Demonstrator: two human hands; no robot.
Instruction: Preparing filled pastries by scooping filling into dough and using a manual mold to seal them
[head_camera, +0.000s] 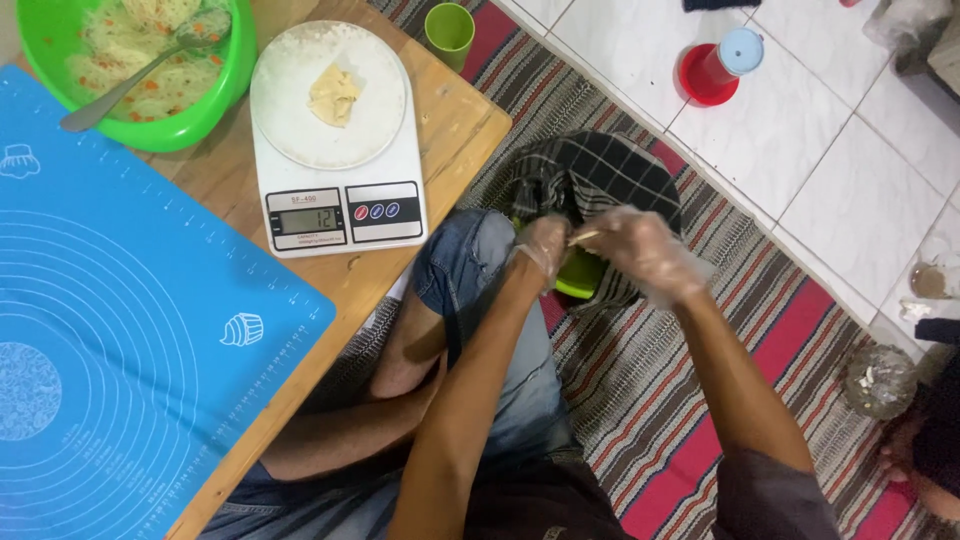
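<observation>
- Both gloved hands meet over a green bowl (578, 275) half under a checked cloth (592, 178).
- The left hand (541, 246) and right hand (645, 252) pinch a thin pale strip (587, 237), perhaps dough.
- Left of the hands, on the bench (455, 125), a scale (338, 140) holds a dough lump (334, 95).

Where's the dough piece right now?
In the head view, upper left of centre: the dough piece lies on the white plate atop the kitchen scale, on the wooden table between the green bowl and green cup.
</observation>
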